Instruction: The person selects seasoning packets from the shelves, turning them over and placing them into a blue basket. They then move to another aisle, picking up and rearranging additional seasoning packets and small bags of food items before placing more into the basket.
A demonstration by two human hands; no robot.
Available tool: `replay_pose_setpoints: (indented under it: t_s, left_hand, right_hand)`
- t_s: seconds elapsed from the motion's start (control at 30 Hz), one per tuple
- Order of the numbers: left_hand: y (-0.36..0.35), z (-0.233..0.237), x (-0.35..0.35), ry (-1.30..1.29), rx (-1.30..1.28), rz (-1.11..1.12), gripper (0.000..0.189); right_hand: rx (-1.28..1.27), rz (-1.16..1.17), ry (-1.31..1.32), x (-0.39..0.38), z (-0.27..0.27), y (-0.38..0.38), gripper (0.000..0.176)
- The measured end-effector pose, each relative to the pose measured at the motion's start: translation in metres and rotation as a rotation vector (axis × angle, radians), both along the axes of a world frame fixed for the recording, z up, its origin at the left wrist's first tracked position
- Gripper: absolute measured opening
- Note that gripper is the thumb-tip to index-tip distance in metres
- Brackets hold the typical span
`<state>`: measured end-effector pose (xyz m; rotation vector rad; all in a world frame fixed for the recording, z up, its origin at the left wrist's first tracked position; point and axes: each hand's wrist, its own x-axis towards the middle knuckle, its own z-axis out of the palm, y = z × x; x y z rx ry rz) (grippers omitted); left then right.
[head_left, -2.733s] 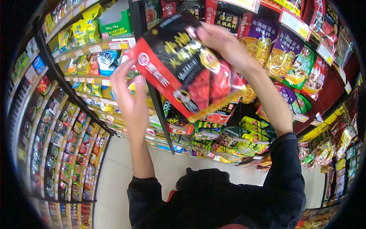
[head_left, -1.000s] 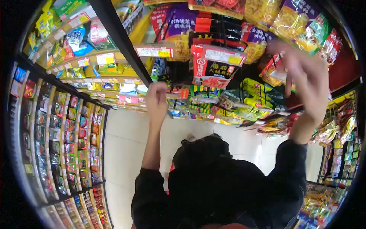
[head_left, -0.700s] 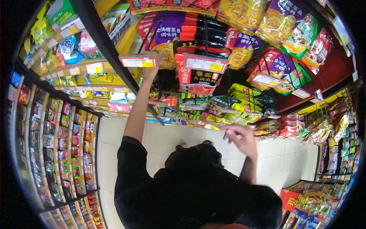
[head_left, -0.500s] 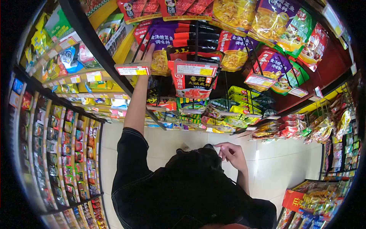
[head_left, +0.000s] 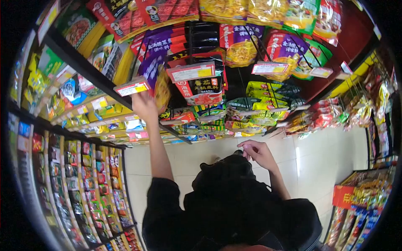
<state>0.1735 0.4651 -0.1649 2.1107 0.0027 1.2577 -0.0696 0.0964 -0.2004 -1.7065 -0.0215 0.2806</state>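
My left hand (head_left: 144, 103) is raised to the hanging rack, just below a price tag (head_left: 132, 88). Its fingers are partly hidden behind the tag, beside a purple and yellow seasoning packet (head_left: 161, 88) that hangs tilted; whether they grip it is unclear. To the right of that packet hangs a red and black hotpot base packet (head_left: 200, 91). My right hand (head_left: 256, 152) is in front of my body above the floor, its thumb and fingers drawn together. Whether anything lies between those fingertips is too small to tell.
More packets (head_left: 243, 46) hang on hooks with price tags sticking out. A dark shelf post (head_left: 83, 60) slants down at the left. Shelves of small packs (head_left: 79, 175) line the lower left. At the lower right stands a red display box (head_left: 344, 196).
My left hand has moved back from deeper in the rack to the price tag, and the purple packet beside it has tilted. The view has shifted. My right hand stays near my body.
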Motion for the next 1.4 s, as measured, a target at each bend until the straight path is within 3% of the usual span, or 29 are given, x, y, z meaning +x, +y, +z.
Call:
replay_pose_setpoints:
  t_s: [0.03, 0.07, 0.2, 0.3, 0.43, 0.57, 0.67, 0.8, 0.83, 0.9, 1.0, 1.1, 1.17, 1.2, 1.27, 1.37, 1.4]
  left_hand:
    - [-0.007, 0.010, -0.025, -0.007, -0.111, -0.038, 0.030]
    - [-0.011, 0.019, -0.050, 0.016, -0.103, 0.050, 0.018]
    - [-0.017, 0.040, -0.108, -0.092, -0.047, 0.224, 0.022]
    - [-0.006, 0.058, -0.132, -0.009, -0.046, 0.337, 0.026]
    - [0.004, 0.061, -0.172, 0.035, -0.458, -0.158, 0.030]
    - [0.003, 0.027, -0.206, -0.044, -0.670, -0.424, 0.028]
    - [-0.030, 0.079, -0.202, 0.006, -0.646, -0.473, 0.030]
    - [-0.051, 0.149, -0.156, -0.084, -0.600, -0.670, 0.031]
    - [-0.056, 0.167, -0.145, -0.087, -0.519, -0.667, 0.029]
    - [-0.058, 0.189, -0.119, -0.096, -0.431, -0.688, 0.027]
    - [-0.052, 0.210, -0.085, -0.069, -0.305, -0.541, 0.028]
    - [-0.051, 0.233, -0.049, -0.005, -0.254, -0.523, 0.025]
    - [-0.054, 0.242, -0.018, -0.063, -0.357, -0.734, 0.022]
    - [-0.056, 0.246, -0.009, -0.093, -0.402, -0.841, 0.020]
    - [-0.058, 0.255, -0.006, -0.096, -0.462, -0.851, 0.018]
    - [-0.052, 0.260, -0.007, -0.130, -0.418, -0.864, 0.020]
    - [-0.051, 0.263, -0.014, -0.159, -0.418, -0.873, 0.020]
  right_hand:
    - [0.000, 0.007, -0.005, 0.001, 0.000, 0.002, 0.027]
    - [0.000, 0.017, -0.006, 0.002, 0.000, 0.005, 0.027]
    - [-0.026, 0.104, -0.073, 0.015, 0.009, 0.018, 0.023]
    - [-0.106, 0.157, -0.143, 0.025, 0.015, 0.030, 0.020]
    - [-0.189, 0.160, -0.300, 0.026, 0.041, 0.045, 0.022]
    - [-0.118, 0.126, -0.768, 0.016, 0.105, 0.056, 0.042]
    - [0.034, 0.175, -0.889, 0.018, 0.169, 0.072, 0.053]
    - [-0.149, 0.099, -0.880, 0.051, 0.229, 0.093, 0.058]
    - [-0.141, 0.054, -1.001, 0.067, 0.232, 0.092, 0.056]
    - [0.076, -0.010, -0.893, 0.098, 0.229, 0.083, 0.053]
    - [0.538, 0.107, -0.652, 0.110, 0.252, 0.057, 0.056]
    - [0.141, -0.096, -1.040, 0.109, 0.291, 0.080, 0.069]
    - [-0.194, -0.184, -1.258, 0.149, 0.300, 0.083, 0.075]
    - [-0.244, -0.193, -1.327, 0.161, 0.305, 0.086, 0.065]
    - [-0.342, -0.222, -1.466, 0.185, 0.316, 0.092, 0.047]
    - [-0.326, -0.168, -1.342, 0.211, 0.322, 0.090, 0.022]
    - [-0.315, -0.161, -1.388, 0.213, 0.324, 0.090, 0.023]
